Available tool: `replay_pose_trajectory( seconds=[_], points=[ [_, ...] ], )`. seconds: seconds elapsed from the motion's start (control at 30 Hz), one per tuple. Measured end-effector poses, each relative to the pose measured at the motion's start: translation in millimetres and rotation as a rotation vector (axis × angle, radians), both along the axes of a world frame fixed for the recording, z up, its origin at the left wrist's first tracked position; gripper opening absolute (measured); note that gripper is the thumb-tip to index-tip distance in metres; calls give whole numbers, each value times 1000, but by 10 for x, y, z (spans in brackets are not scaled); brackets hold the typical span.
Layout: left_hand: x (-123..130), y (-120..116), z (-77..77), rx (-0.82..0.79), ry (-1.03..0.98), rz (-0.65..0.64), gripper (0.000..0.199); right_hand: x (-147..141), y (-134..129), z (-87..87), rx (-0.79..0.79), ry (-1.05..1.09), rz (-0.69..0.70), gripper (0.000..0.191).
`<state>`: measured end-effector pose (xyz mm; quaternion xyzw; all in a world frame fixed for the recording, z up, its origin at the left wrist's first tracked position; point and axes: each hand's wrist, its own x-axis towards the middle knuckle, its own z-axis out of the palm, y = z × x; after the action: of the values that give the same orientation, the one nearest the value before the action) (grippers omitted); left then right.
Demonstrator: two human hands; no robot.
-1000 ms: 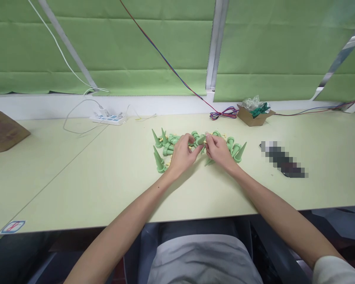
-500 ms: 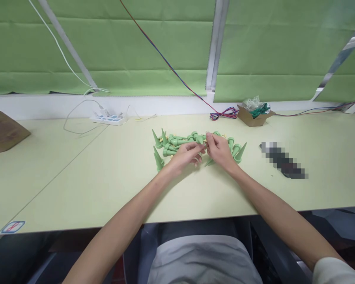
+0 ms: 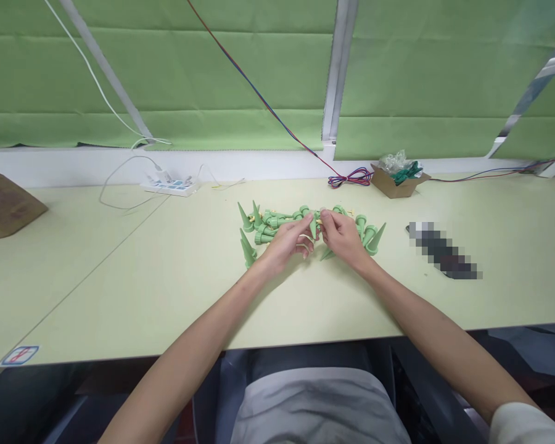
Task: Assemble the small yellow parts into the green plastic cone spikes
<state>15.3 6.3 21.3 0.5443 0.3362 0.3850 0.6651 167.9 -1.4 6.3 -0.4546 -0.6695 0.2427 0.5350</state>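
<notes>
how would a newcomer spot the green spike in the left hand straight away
On the pale table, find the cluster of green spikes near the middle. Look between the left hand and right hand there. The wanted spike is gripped by the left hand, tip toward the person, while its neighbours lie or stand on the table.

From afar, I have my left arm (image 3: 202, 334) and right arm (image 3: 425, 317) stretched forward, angling inward. My left hand (image 3: 284, 245) points its thumb (image 3: 304, 223) above curled fingers (image 3: 304, 240); my right hand (image 3: 343, 235), close beside it, pinches with bent fingers.
</notes>
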Motion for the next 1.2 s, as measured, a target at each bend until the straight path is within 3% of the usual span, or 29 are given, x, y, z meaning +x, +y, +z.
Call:
replay_pose_trajectory(
  seconds=[0.27,0.4,0.63,0.93,1.2],
  points=[
    [-6,-5,-16,108,57,7,45,14,7,15,18,-53,-6,51],
    [-9,-37,-2,319,237,78,43,28,32,23,59,-100,-46,54],
    [31,-44,-62,613,403,241,37,37,62,1,-68,-39,-20,58],
    [35,-8,-134,800,466,299,15,32,83,-19,-180,-22,59,63],
    [-2,2,-110,904,524,368,14,-11,60,-8,-201,91,94,60]
  ],
)
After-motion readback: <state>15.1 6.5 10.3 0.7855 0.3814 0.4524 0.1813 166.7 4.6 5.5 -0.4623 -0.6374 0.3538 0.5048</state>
